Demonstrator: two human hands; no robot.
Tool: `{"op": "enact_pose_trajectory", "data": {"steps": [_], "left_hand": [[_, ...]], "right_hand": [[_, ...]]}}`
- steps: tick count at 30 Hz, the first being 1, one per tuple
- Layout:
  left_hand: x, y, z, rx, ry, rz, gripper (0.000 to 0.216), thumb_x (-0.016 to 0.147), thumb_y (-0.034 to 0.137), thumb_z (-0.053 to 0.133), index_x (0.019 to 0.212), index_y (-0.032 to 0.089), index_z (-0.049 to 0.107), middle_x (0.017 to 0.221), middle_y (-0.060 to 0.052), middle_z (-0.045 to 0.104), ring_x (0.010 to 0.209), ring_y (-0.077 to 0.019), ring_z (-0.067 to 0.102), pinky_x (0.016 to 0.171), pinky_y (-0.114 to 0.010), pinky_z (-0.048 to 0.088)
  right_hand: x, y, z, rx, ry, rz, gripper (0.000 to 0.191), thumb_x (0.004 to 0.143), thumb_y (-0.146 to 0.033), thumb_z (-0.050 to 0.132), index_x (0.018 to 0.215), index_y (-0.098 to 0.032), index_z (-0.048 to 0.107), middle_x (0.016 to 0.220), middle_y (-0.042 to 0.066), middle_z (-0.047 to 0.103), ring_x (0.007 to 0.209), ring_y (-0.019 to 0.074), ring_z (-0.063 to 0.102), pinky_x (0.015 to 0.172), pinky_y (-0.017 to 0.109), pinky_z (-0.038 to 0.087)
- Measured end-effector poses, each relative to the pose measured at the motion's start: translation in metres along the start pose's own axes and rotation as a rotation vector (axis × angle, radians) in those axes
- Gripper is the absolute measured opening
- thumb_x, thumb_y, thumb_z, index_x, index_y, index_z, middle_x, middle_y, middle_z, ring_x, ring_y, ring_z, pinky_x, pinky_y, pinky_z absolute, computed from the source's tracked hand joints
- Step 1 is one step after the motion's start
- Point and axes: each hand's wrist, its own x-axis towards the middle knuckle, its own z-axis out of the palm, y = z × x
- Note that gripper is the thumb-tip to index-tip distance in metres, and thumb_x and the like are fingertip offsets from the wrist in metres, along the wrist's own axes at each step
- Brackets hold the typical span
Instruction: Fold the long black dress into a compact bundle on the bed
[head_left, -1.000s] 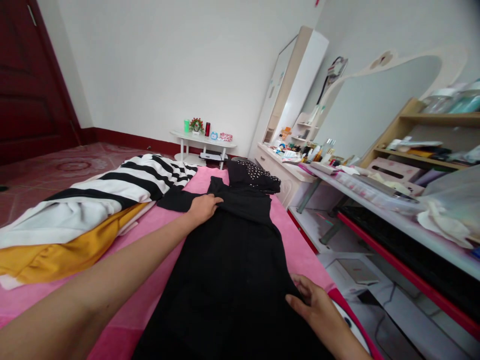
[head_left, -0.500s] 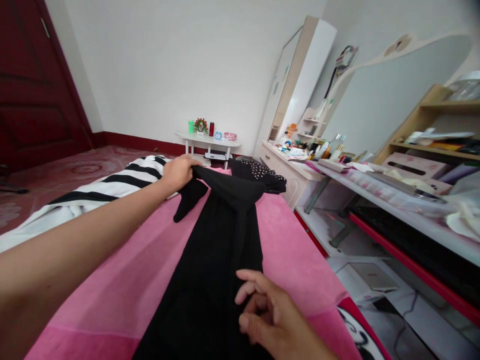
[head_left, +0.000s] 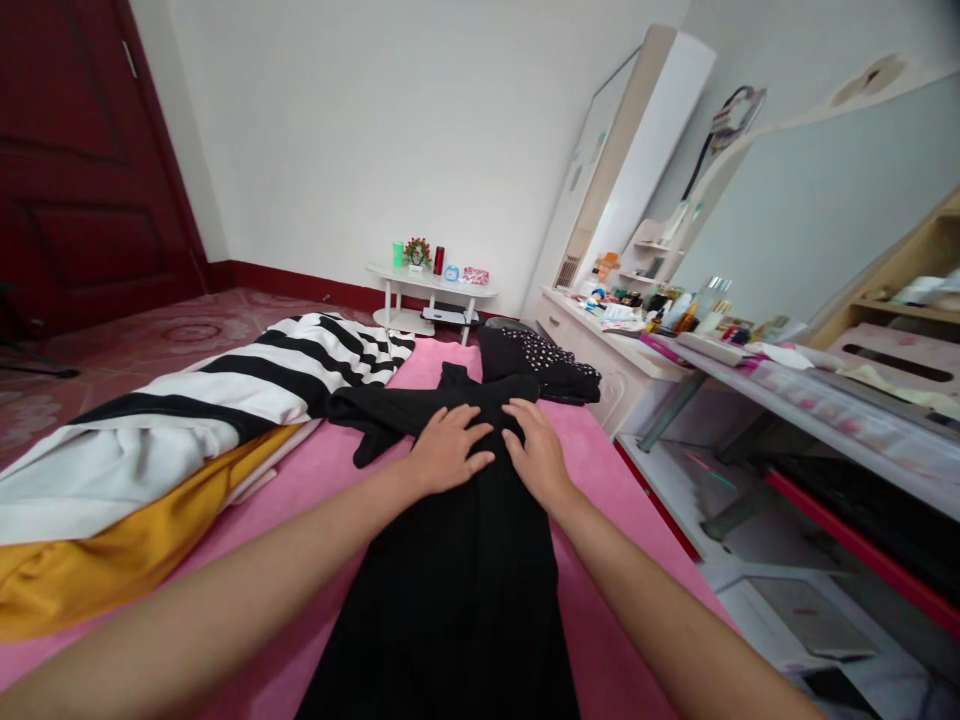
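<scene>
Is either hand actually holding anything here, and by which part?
Nothing is held. The left hand and right hand lie flat, palms down, side by side on the upper part of the black garment spread on the pink bed cover.

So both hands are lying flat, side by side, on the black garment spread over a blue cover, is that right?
Not quite: the cover is pink, not blue, as the head view shows. Both the left hand and right hand do lie flat, side by side, on the black garment.

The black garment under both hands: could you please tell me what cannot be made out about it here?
- Black garment, head view: its near end is cut off by the bottom edge.
- The cloth beneath the left hand and right hand is hidden by the flat palms.
- Its fabric detail is lost in uniform darkness.
</scene>
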Motion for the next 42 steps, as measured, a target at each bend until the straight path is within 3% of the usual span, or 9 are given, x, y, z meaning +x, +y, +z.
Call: {"op": "enact_pose_trajectory", "data": {"steps": [3,7,12,16,24,29,35,42], "left_hand": [[-0.002,0.013,0.032,-0.026,-0.015,-0.023,0.05,0.091,0.05,0.037,0.135,0.027,0.046,0.146,-0.008,0.038,0.135,-0.0296,0.031,0.11,-0.053,0.021],[-0.003,0.009,0.045,-0.064,0.002,-0.06,0.052,0.09,0.053,0.035,0.138,0.033,0.04,0.151,-0.005,0.03,0.138,-0.0301,0.024,0.111,-0.054,0.018],[0.005,0.006,0.047,-0.064,-0.015,-0.23,0.075,0.082,0.066,0.038,0.143,0.023,0.032,0.151,-0.013,0.026,0.139,-0.0363,0.018,0.11,-0.058,0.014],[0.006,0.003,0.048,-0.066,-0.06,-0.21,0.074,0.083,0.067,0.033,0.142,0.023,0.034,0.152,-0.011,0.025,0.14,-0.034,0.016,0.111,-0.057,0.012],[0.0,-0.006,0.042,-0.102,-0.121,-0.108,0.057,0.092,0.054,0.027,0.142,0.026,0.034,0.153,-0.005,0.023,0.141,-0.0255,0.017,0.113,-0.049,0.014],[-0.015,0.004,0.036,-0.08,-0.151,-0.094,0.063,0.092,0.057,0.02,0.146,0.023,0.027,0.155,-0.006,0.019,0.142,-0.0259,0.014,0.114,-0.049,0.01],[-0.067,0.022,0.016,-0.111,-0.266,-0.034,0.069,0.093,0.058,0.019,0.148,0.017,0.018,0.156,-0.01,0.009,0.143,-0.0259,0.005,0.114,-0.047,0.01],[-0.147,0.039,-0.024,-0.187,-0.321,0.066,0.057,0.094,0.046,0.036,0.144,0.018,0.03,0.153,-0.01,0.019,0.142,-0.0211,0.015,0.114,-0.038,0.021]], "right_hand": [[0.026,0.024,0.028,-0.202,-0.187,0.011,0.046,0.091,-0.033,0.038,0.137,-0.024,0.043,0.149,0.005,0.032,0.138,0.0233,0.021,0.112,0.047,0.019],[0.045,0.069,0.058,-0.322,-0.413,0.3,0.054,0.096,-0.048,0.019,0.143,-0.024,0.033,0.154,0.003,0.02,0.142,0.025,0.011,0.109,0.055,0.02],[0.07,0.091,0.078,-0.373,-0.477,0.404,0.06,0.094,-0.054,0.018,0.146,-0.025,0.026,0.156,0.003,0.008,0.142,0.025,0.004,0.109,0.058,0.017],[0.076,0.087,0.079,-0.353,-0.492,0.453,0.061,0.094,-0.054,0.019,0.147,-0.025,0.024,0.156,0.004,0.004,0.143,0.026,0.0,0.108,0.061,0.015],[0.033,0.062,0.059,-0.244,-0.51,0.458,0.059,0.095,-0.052,0.012,0.148,-0.027,0.018,0.156,0.003,0.002,0.143,0.026,-0.001,0.111,0.054,0.012],[-0.012,0.036,0.04,-0.25,-0.51,0.459,0.063,0.094,-0.057,0.014,0.149,-0.026,0.015,0.156,0.003,0.004,0.142,0.0282,0.004,0.112,0.053,0.012],[-0.062,0.011,0.021,-0.232,-0.454,0.422,0.063,0.094,-0.056,0.017,0.149,-0.024,0.015,0.156,0.004,0.008,0.142,0.0249,0.009,0.113,0.051,0.011],[-0.079,0.005,0.017,-0.218,-0.387,0.398,0.059,0.095,-0.054,0.016,0.147,-0.027,0.02,0.155,0.003,0.014,0.142,0.0209,0.013,0.113,0.048,0.011]]}}
